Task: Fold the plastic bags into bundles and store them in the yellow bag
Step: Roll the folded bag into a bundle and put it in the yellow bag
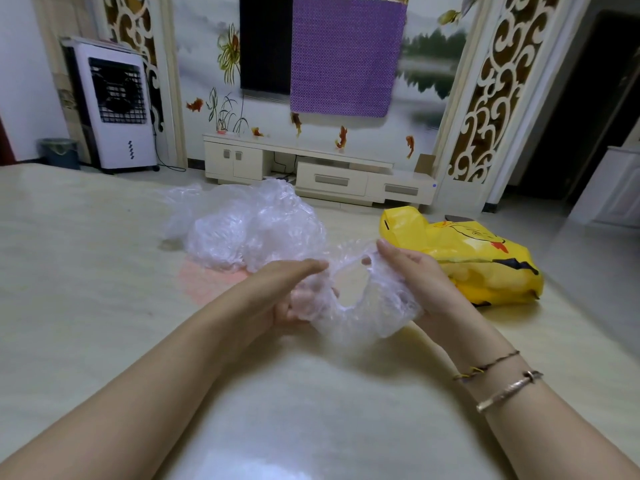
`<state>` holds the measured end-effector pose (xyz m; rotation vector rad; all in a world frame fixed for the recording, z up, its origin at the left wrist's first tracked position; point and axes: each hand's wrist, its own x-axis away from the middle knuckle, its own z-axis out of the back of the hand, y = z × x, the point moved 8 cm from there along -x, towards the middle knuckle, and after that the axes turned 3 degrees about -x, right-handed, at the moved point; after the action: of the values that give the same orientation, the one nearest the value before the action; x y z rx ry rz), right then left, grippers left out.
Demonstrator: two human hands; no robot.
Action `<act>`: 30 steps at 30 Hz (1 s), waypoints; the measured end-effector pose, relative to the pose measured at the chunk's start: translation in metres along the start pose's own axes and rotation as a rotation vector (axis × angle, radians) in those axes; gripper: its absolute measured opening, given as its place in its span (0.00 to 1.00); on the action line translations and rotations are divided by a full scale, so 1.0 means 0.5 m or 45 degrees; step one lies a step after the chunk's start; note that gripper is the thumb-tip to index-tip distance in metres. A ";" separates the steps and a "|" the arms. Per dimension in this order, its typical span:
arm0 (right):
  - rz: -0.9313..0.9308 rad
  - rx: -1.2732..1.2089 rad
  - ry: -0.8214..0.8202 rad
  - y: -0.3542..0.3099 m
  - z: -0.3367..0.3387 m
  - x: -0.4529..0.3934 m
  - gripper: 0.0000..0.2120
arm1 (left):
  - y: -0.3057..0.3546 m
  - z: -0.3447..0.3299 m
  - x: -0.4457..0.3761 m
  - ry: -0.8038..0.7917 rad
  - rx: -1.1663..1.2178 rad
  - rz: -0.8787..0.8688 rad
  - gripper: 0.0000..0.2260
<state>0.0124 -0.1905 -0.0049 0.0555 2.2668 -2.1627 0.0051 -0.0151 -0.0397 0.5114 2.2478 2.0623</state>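
Observation:
A clear crumpled plastic bag (360, 313) hangs between both hands just above the pale table (86, 271). My left hand (291, 292) grips its left end, and my right hand (412, 271) grips its right end with the fingers pinched on the film. Behind the hands lies a loose pile of clear plastic bags (249, 226) on the table. The yellow bag (485, 265) lies on its side to the right of my right hand, its handle (403, 226) pointing up and left.
A pink patch (207, 282) shows on the table under the pile. Beyond the table's far edge stand a white TV cabinet (311, 171), a white air cooler (114, 105) and a blue bin (60, 152). A dark doorway (581, 116) opens at the right.

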 end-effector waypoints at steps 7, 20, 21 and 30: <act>-0.155 0.139 0.041 0.039 0.006 -0.010 0.09 | 0.052 0.065 0.016 0.540 -0.221 -0.467 0.07; 0.369 1.503 0.101 0.018 -0.014 -0.006 0.14 | 0.064 0.081 0.050 0.880 -1.689 -0.368 0.22; 0.462 1.535 0.064 0.010 -0.027 0.003 0.16 | 0.076 0.079 0.055 0.890 -1.695 -0.483 0.20; 0.228 1.661 -0.606 0.098 -0.091 0.031 0.33 | 0.012 0.008 0.026 -0.034 -1.669 -0.600 0.20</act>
<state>-0.0008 -0.1425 -0.0521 -0.2102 0.3802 -2.6882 -0.0048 -0.0072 -0.0320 -0.1000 0.5129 2.5375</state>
